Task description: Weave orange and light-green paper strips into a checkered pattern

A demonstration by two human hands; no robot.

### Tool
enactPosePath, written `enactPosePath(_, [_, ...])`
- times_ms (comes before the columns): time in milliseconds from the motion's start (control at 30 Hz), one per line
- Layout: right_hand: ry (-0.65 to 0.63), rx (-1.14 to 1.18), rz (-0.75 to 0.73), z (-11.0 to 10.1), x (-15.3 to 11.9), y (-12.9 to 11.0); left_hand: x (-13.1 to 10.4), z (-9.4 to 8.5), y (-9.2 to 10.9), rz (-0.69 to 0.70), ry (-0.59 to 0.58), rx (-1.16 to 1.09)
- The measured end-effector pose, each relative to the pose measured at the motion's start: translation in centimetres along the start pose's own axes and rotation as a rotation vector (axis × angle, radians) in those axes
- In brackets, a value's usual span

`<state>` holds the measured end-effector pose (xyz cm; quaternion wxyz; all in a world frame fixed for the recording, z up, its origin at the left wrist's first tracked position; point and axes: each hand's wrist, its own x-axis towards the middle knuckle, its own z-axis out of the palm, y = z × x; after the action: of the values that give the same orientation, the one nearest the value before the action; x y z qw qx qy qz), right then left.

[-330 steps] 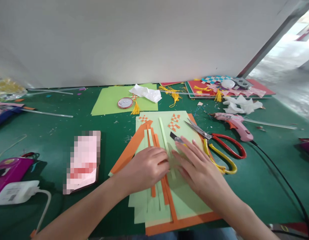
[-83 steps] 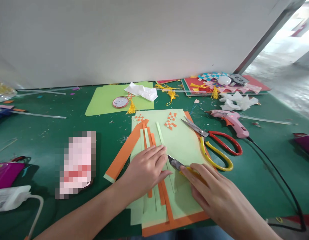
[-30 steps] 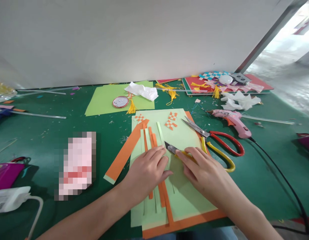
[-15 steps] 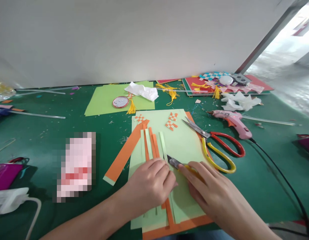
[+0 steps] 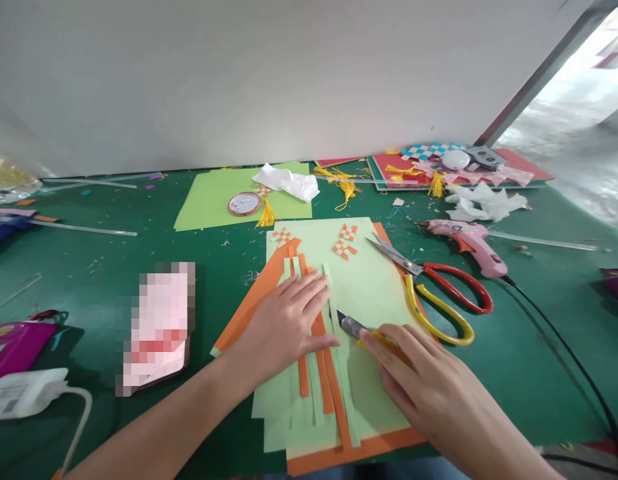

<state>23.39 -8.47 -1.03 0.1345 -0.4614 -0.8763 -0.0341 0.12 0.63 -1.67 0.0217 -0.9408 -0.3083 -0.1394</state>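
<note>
In the head view, the left hand (image 5: 286, 317) lies open, palm down, fingers extended across the orange strips (image 5: 337, 400) and reaching the top of a pale green strip (image 5: 343, 368); this flat spread presumably steadies the paper. The right hand (image 5: 413, 373) grips a utility knife (image 5: 353, 325) by its yellow handle, blade directed toward the left hand. The low, slanted hold presumably aids tip control; whether the tip touches the pale green strip cannot be determined. Beneath both hands, a pale green sheet (image 5: 381, 290) probably shields the desk (image 5: 213, 260). Scissors (image 5: 413, 268) lie just beyond the right hand, perhaps for easy reach; a glue gun (image 5: 471, 243) rests farther out.
</note>
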Motion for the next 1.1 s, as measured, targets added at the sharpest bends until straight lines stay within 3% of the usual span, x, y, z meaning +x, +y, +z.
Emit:
enactPosePath(500, [0.012, 0.045, 0.027, 0.7, -0.1, 0.4, 0.1, -0.2, 0.2, -0.057, -0.101, -0.094])
enactPosePath(1100, [0.018, 0.040, 0.064, 0.9, 1.8, 1.5, 0.0, -0.1, 0.3, -0.064, -0.098, -0.098])
